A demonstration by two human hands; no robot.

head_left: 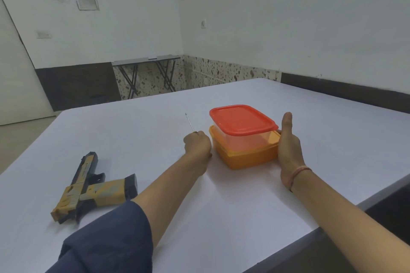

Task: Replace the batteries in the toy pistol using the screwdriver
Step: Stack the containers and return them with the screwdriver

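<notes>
While the left hand point(197, 144) is closed round the screwdriver point(189, 122), its shaft aimed toward 11 o'clock, the right hand point(288, 150) lies open against the right side of an orange box point(246, 157), thumb raised. A red-lidded clear box point(243, 121) is stacked on it. At 8 o'clock the toy pistol point(88, 186) lies flat near the left edge of the table point(221, 217), well apart from the hands; bare white surface spreads toward 12 o'clock and between the forearms

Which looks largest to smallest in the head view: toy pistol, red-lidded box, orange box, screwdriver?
toy pistol, though nearest the camera
red-lidded box and orange box, alike
screwdriver, handle hidden in left hand
</notes>
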